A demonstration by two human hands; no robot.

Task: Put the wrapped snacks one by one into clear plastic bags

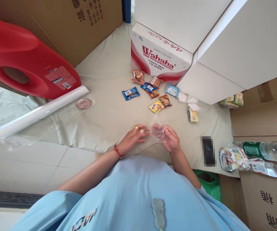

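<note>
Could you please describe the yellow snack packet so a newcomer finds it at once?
Start at the red and white Wahaha box. Among the snack packets in front of it, go to the near edge, beyond the clear plastic in the right hand. There lies the yellow packet, its colour unlike the brown packet beside it.

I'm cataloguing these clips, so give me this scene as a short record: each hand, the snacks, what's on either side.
left hand: open, fingertips near the clear plastic; contact unclear
right hand: pinching the clear plastic
snack packets: loose on the cloth, near the Wahaha box
left side: red jug, white roll
right side: plastic bottles lying down
</note>
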